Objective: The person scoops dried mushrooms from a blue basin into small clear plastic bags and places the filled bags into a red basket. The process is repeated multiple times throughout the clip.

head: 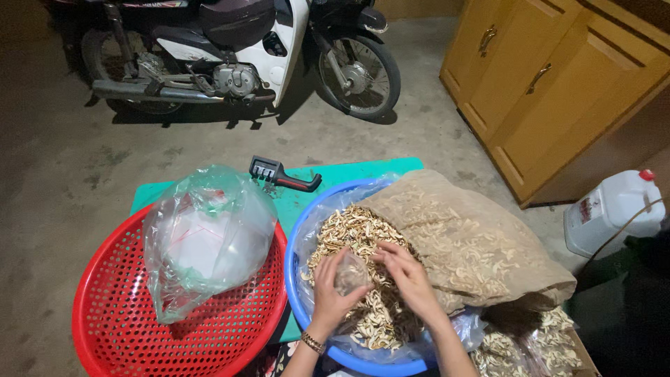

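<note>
My left hand (330,293) grips a small clear plastic bag (351,273) over a blue basin (296,246) heaped with pale dried slices (352,230). Just to the right, my right hand (407,274) rests on the slices with its fingertips at the bag's mouth. A big clear sack (460,234) stuffed with the same dried slices lies across the basin's right side. A bracelet sits on my left wrist.
A red perforated basket (132,318) at left holds a puffed clear plastic bag (206,234). A black and red hand tool (281,174) lies on a teal mat (349,171). A motorbike (230,56) stands behind; wooden cabinets (551,84) and a white jug (611,209) are at right.
</note>
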`<state>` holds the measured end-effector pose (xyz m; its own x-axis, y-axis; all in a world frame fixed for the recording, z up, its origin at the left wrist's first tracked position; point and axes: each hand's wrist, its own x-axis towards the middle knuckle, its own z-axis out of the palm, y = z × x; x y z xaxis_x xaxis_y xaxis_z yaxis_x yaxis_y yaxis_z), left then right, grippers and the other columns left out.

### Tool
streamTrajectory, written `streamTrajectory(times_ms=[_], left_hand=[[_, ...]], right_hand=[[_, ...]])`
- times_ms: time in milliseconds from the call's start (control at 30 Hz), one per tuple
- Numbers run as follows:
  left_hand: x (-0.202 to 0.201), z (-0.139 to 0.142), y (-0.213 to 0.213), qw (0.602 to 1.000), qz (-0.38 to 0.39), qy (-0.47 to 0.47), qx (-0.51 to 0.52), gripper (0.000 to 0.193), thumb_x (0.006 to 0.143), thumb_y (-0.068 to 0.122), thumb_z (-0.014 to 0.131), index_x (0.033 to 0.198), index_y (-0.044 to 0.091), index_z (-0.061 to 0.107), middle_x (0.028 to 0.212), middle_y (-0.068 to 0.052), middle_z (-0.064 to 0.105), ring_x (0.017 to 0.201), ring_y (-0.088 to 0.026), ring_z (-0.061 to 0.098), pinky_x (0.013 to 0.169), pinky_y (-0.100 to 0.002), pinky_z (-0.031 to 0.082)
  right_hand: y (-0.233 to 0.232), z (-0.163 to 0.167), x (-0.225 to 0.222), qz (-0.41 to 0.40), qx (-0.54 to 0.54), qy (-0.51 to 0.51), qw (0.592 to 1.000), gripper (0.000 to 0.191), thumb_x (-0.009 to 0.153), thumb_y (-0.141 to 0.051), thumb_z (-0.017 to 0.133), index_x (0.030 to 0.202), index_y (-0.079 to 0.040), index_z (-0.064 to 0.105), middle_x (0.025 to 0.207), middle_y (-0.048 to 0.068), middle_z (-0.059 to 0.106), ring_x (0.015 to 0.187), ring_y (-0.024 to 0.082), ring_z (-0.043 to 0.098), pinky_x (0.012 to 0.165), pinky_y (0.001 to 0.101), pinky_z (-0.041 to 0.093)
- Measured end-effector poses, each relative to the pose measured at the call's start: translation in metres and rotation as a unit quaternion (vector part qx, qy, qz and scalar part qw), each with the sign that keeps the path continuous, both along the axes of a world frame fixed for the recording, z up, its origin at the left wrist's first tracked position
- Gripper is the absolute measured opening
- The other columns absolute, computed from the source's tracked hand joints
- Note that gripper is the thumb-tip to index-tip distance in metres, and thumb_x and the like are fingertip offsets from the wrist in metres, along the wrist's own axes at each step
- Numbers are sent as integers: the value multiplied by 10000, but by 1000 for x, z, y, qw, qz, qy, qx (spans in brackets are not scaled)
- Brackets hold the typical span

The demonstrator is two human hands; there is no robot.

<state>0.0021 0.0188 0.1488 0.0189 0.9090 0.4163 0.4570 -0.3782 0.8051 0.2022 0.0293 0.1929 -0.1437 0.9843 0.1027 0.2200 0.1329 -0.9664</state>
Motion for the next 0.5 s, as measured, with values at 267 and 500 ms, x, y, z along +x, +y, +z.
streamTrajectory(times_ms=[267, 500], left_hand=[[-11, 13, -1, 999, 15, -50, -1, 835, 659, 309, 923, 1387, 87, 578, 1278, -110, 659, 1207, -311, 608, 1063, -432, 442], [-9, 5, -5, 1000, 19, 9, 19, 848, 638, 331, 938, 1368, 100, 573, 1304, -116, 646, 1241, -330, 551, 1107, -478, 376]], right_hand=[[-24, -29, -24, -6, 83, -425, 901, 792, 581, -106, 877, 1340, -105, 649, 1336, 211, 530, 1181, 398, 545, 841, 472, 516], [-18, -43, -3, -67, 33, -214, 974, 344, 770, -87, 759, 1114, -78, 757, 1001, 63, 711, 928, 215, 711, 819, 328, 565]])
